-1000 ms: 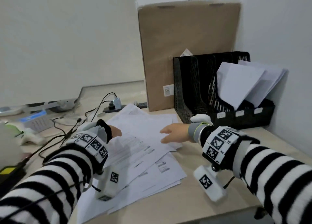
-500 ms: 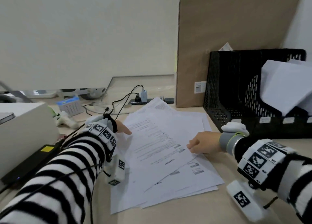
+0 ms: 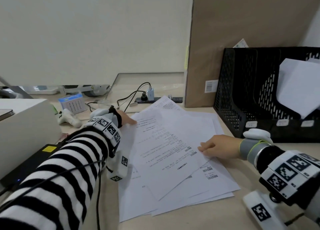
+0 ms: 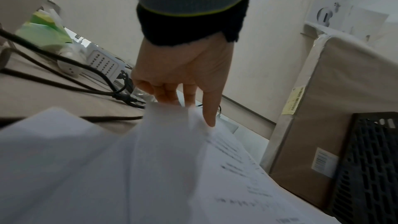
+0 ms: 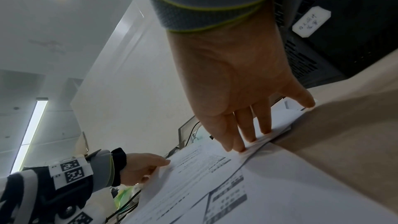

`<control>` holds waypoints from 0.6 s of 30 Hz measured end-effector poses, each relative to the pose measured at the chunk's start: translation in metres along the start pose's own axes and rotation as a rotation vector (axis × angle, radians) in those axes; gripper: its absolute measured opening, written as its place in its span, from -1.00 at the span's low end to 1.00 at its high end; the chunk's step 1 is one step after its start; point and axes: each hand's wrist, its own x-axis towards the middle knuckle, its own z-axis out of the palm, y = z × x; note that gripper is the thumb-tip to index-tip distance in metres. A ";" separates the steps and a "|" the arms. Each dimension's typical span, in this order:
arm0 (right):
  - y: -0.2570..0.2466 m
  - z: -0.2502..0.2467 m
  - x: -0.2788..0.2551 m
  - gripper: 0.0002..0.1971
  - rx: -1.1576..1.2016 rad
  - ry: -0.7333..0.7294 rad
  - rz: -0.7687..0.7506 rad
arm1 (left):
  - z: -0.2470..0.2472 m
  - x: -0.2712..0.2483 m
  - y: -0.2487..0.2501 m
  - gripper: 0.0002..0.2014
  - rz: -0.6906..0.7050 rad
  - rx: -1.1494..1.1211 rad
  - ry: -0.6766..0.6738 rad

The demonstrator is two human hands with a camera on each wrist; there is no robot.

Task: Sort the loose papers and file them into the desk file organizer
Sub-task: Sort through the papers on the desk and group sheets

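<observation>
Papers (image 3: 174,153) lay fanned in a loose overlapping stack on the middle of the tabletop (image 3: 199,217), reaching from near its front edge back toward the power strip (image 3: 155,99). The top sheet (image 3: 166,143), printed with text, sat skewed across the others. The left hand (image 3: 125,119) was at that sheet's far left corner; in the left wrist view the sheet's edge was lifted and curled against the fingers (image 4: 189,96), the index finger pointing down onto the paper, so the hand seemed to be gripping the corner, though the thumb was hidden. The right hand (image 3: 218,149) rested on the sheet's right edge with fingers nearly straight and together, their tips (image 5: 249,135) pressing the paper down and rumpling it slightly; whether the thumb pinched underneath I could not tell. The black mesh organizer (image 3: 242,94) stood at the tabletop's right rear, just beyond the right hand, with white sheets (image 3: 297,87) already leaning in its farther slots and small labels on its front. A tall cardboard box (image 3: 242,30) leaned against the wall behind it. Cables (image 3: 128,98) and a white box (image 3: 22,118) occupied the left side.
</observation>
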 end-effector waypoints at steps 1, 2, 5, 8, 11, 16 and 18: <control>0.000 0.000 -0.001 -0.68 0.003 -0.010 0.011 | -0.002 -0.004 0.000 -0.39 0.018 -0.014 0.028; -0.002 -0.001 0.000 -0.68 -0.002 -0.015 0.020 | -0.005 -0.008 0.002 -0.41 0.016 -0.009 0.048; -0.004 -0.003 0.002 -0.66 0.007 -0.006 0.056 | -0.009 -0.012 0.003 -0.39 0.023 0.000 0.050; -0.008 -0.004 0.002 -0.53 0.001 -0.009 0.090 | -0.008 -0.017 0.006 -0.38 0.010 0.031 -0.073; -0.017 -0.008 0.000 -0.55 0.022 -0.025 0.119 | -0.006 -0.026 0.005 -0.42 0.019 0.098 -0.078; -0.021 -0.020 0.009 -0.73 0.335 0.362 0.116 | -0.009 -0.031 -0.013 -0.61 0.052 -0.317 0.030; -0.027 -0.020 0.012 -0.81 0.635 0.522 0.131 | -0.008 -0.037 -0.018 -0.78 -0.020 -0.723 0.119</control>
